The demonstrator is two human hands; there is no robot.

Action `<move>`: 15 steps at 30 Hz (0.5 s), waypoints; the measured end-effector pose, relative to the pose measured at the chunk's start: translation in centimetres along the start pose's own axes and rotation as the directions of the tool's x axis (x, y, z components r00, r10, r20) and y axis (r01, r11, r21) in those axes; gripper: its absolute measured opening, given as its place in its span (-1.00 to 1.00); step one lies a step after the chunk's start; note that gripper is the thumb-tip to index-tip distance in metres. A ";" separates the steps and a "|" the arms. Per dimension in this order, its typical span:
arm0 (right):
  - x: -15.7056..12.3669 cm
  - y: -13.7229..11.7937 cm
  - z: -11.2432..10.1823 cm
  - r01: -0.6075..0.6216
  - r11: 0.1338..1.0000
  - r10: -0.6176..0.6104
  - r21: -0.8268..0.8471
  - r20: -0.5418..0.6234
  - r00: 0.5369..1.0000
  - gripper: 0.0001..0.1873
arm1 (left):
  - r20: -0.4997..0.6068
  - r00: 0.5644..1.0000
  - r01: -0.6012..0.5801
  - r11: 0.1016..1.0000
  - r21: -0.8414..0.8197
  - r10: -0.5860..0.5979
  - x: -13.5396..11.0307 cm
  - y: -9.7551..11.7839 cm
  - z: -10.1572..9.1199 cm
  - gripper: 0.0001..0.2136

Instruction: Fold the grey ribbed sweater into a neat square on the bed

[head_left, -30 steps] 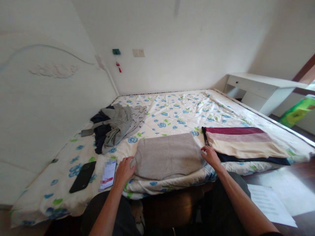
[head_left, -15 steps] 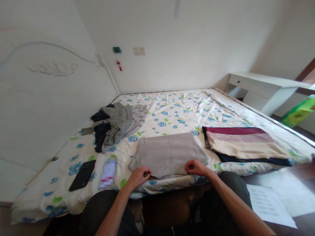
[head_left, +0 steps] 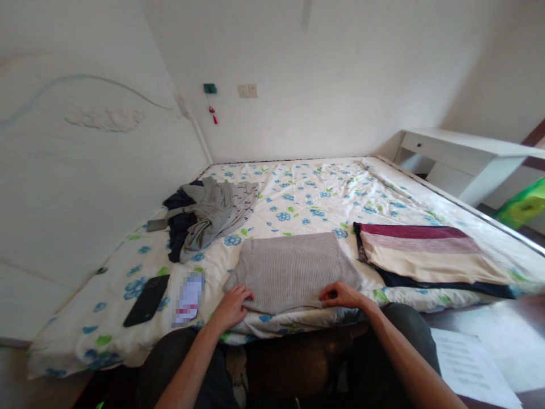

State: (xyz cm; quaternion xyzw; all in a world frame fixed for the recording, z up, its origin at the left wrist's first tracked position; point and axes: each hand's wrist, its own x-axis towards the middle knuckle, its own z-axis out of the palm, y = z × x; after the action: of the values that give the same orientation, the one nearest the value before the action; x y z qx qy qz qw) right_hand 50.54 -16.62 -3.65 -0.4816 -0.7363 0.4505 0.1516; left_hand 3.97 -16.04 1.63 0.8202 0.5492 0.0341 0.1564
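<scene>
A folded grey ribbed sweater (head_left: 292,270) lies near the front edge of the bed (head_left: 306,193), which has a white sheet with blue flowers. My left hand (head_left: 232,305) rests at the sweater's near left corner, fingers curled on its hem. My right hand (head_left: 340,295) pinches the near right part of the hem. A folded striped garment (head_left: 426,253) in maroon, cream and navy lies just right of the sweater.
A heap of grey and dark clothes (head_left: 204,216) lies at the left of the bed. A black phone (head_left: 147,300) and a small white item (head_left: 189,292) lie front left. A white desk (head_left: 464,159) stands right; paper sheets (head_left: 472,366) lie on the floor.
Both hands slid from the sweater's left and right sides to its near hem and closed on it. The view shifted slightly to the left.
</scene>
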 end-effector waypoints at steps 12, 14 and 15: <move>0.8 0.4 -0.2 0.004 1.000 -0.004 -0.005 0.047 0.999 -0.59 | 0.093 0.990 0.108 0.994 -0.007 -0.106 1.1 -3.3 -3.2 -0.92; 0.8 0.2 -0.3 0.009 1.000 -0.009 0.002 0.049 0.999 -0.60 | 0.120 0.986 0.117 0.993 -0.017 -0.114 0.9 -3.5 -3.0 -0.92; 0.8 0.0 -0.4 0.007 1.000 -0.007 0.009 0.048 0.999 -0.61 | 0.130 0.984 0.124 0.992 -0.027 -0.120 0.7 -3.5 -2.7 -0.92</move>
State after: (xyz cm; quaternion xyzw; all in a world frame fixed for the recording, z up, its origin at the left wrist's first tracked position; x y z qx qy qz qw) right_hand 50.44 -15.79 -3.65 -0.4674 -0.7393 0.4648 0.1377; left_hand 0.52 -13.60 3.10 0.7828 0.5864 -0.0188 0.2074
